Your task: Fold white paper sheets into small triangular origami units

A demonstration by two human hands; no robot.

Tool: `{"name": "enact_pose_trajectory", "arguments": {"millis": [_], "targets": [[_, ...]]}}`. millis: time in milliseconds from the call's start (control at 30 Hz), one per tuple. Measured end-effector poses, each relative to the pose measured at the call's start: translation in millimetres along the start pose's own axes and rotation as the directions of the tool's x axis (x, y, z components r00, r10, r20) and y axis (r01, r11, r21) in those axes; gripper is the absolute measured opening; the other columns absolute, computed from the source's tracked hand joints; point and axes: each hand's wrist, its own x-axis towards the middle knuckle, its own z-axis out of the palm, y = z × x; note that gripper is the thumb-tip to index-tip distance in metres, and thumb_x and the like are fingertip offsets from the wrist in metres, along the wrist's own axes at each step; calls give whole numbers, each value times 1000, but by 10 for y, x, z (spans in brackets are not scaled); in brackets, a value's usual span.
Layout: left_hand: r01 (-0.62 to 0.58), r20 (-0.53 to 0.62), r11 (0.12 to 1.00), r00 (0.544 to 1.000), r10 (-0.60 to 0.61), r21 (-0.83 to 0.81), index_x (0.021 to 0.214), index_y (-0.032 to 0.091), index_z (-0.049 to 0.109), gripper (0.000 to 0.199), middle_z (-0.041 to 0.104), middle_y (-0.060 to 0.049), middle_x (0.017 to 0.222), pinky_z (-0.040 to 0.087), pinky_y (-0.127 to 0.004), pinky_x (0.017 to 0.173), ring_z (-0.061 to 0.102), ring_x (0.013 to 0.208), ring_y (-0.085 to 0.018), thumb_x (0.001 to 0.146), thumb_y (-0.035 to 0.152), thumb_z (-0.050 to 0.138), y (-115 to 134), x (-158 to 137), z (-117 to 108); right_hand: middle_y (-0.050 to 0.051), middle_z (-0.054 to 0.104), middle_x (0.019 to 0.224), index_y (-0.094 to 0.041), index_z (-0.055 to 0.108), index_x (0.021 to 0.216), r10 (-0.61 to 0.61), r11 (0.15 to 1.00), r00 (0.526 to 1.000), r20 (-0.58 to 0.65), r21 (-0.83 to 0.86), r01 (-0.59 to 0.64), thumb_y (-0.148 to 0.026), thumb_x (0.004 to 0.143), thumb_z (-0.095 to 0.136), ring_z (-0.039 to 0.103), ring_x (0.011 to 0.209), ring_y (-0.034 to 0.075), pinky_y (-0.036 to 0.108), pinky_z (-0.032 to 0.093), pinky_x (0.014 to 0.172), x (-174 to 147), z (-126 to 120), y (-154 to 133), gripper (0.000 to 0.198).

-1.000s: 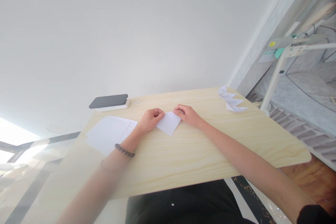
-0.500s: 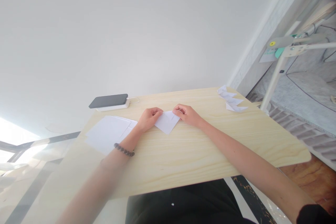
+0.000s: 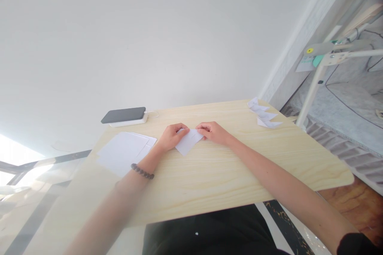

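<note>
Between my hands, over the middle of the table, is a small piece of folded white paper (image 3: 187, 143), one corner pointing down toward me. My left hand (image 3: 173, 135) pinches its left upper edge, the thumb lying on top and the fingers curled behind. On the other side my right hand (image 3: 213, 132) is closed on the right upper corner, thumb on the paper. The fingertips under the sheet are hidden. A dark bead bracelet (image 3: 142, 171) circles my left wrist.
Loose white sheets (image 3: 122, 149) lie left of my left forearm. Behind them a dark phone (image 3: 124, 114) rests on a white block with a cable. Several folded paper pieces (image 3: 265, 115) lie at the table's far right. A wall rises behind the wooden table (image 3: 191, 191).
The folded paper has turned a little and its lower corner has shifted left. My right hand has slid slightly left, and my left thumb lies farther over the paper.
</note>
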Motion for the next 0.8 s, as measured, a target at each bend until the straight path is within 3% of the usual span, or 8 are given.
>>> {"name": "enact_pose_trajectory", "arguments": {"millis": [200, 333, 600, 800], "targets": [[21, 1, 1000, 1000, -21, -12, 81, 15, 62, 36, 62, -1, 66, 37, -22, 51, 52, 57, -13, 75, 46, 44, -2, 0, -10, 3, 62, 80, -16, 61, 94, 17, 998, 999, 40, 53, -19, -27, 79, 42, 58, 63, 11, 24, 43, 62, -6, -54, 10, 26], [39, 14, 999, 999, -39, -36, 80, 14, 63, 39, 63, -3, 68, 37, -22, 50, 53, 58, -13, 75, 48, 45, -13, -8, 1, 4, 61, 81, -15, 60, 90, 10, 995, 1000, 28, 95, -12, -34, 79, 44, 57, 65, 12, 24, 45, 60, -1, -13, -7, 27], [26, 86, 995, 996, -18, -92, 86, 13, 63, 40, 64, -4, 74, 37, -21, 50, 52, 61, -13, 78, 46, 43, -56, -4, -8, 1, 58, 69, -16, 60, 80, 5, 999, 1000, 3, -41, -5, -37, 80, 42, 54, 59, 11, 23, 43, 55, 17, -19, 8, 27], [45, 23, 992, 999, -43, -117, 83, 13, 62, 37, 63, -4, 74, 37, -21, 51, 52, 61, -12, 75, 46, 47, -50, 9, -11, 2, 59, 73, -16, 59, 80, 18, 1000, 1000, 24, 20, -18, -36, 80, 42, 57, 64, 12, 24, 45, 59, 11, -64, 21, 26]]}}
